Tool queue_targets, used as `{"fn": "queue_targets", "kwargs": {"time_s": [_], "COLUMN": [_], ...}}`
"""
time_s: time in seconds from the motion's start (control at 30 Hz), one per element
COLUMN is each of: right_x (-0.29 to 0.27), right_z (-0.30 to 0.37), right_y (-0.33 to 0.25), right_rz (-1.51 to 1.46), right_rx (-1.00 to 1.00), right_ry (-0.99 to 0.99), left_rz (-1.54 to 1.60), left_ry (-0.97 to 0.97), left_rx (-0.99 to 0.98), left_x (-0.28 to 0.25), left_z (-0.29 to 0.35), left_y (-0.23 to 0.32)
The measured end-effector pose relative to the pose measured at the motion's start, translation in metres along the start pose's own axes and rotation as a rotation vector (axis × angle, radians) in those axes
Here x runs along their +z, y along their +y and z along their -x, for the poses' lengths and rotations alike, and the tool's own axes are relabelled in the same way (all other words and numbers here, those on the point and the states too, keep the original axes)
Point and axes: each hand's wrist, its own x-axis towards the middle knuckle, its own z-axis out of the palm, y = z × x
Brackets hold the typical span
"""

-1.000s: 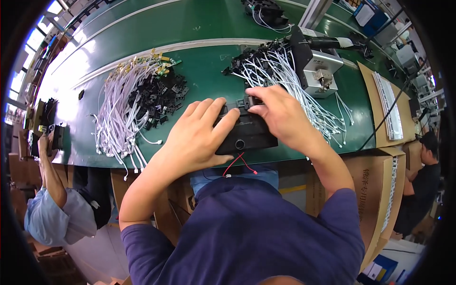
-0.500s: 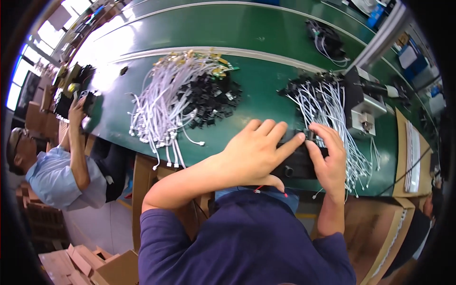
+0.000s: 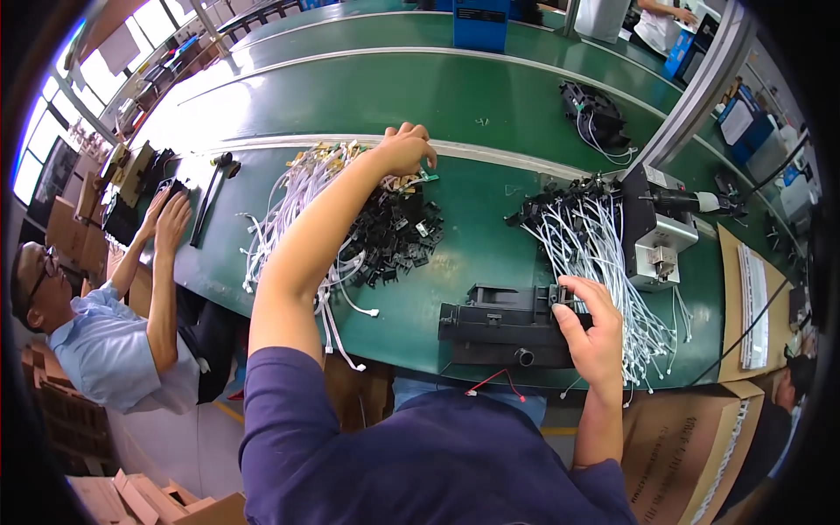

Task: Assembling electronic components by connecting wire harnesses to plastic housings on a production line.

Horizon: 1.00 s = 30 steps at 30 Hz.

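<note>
My right hand (image 3: pixel 593 337) grips the right end of a long black plastic housing (image 3: pixel 499 324), thumb and forefinger at a small raised part there. The housing lies at the table's near edge, and a short red and black wire (image 3: pixel 494 381) hangs in front of it. My left hand (image 3: pixel 405 149) is stretched out over the far end of a heap of white cables (image 3: pixel 293 214) with small green and yellow boards. Its fingers are bent loosely and apart, with nothing visible in them. Just below that hand lies a pile of small black plastic parts (image 3: pixel 398 232).
White cables with black ends (image 3: pixel 595 249) lie right of the housing, beside a metal-and-black machine (image 3: pixel 656 227). A black assembly with wires (image 3: pixel 595 118) sits farther back. At left, a co-worker (image 3: pixel 131 332) handles a black part near a black screwdriver-like tool (image 3: pixel 208 197). Cardboard boxes (image 3: pixel 678 446) stand lower right.
My left hand has left the housing and reached far left to the cable heap. My right hand stays on the housing's right end. The view has tilted up, showing more of the far side.
</note>
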Motion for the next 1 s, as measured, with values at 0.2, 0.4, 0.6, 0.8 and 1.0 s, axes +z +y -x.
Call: {"fn": "queue_targets", "kwargs": {"time_s": [0.2, 0.4, 0.6, 0.8, 1.0], "right_x": [0.0, -0.002, -0.001, -0.002, 0.0], "right_z": [0.0, -0.001, 0.0, 0.002, 0.002], "right_y": [0.002, 0.0, 0.004, 0.002, 0.003], "right_rz": [-0.015, -0.046, -0.066, -0.072, -0.091], "right_rx": [0.007, 0.04, 0.054, 0.069, 0.046], "right_ry": [-0.007, -0.035, -0.041, -0.045, -0.021], "left_rz": [-0.075, -0.069, -0.102, -0.147, -0.134], "left_ry": [-0.154, 0.201, 0.628, 0.89, 0.993], "left_rx": [0.024, 0.157, 0.206, 0.144, 0.181], "left_x": [0.008, -0.008, -0.042, -0.08, -0.108], "left_z": [-0.014, 0.019, 0.073, 0.095, 0.102], "left_y": [-0.003, -0.009, -0.014, -0.011, -0.015]}}
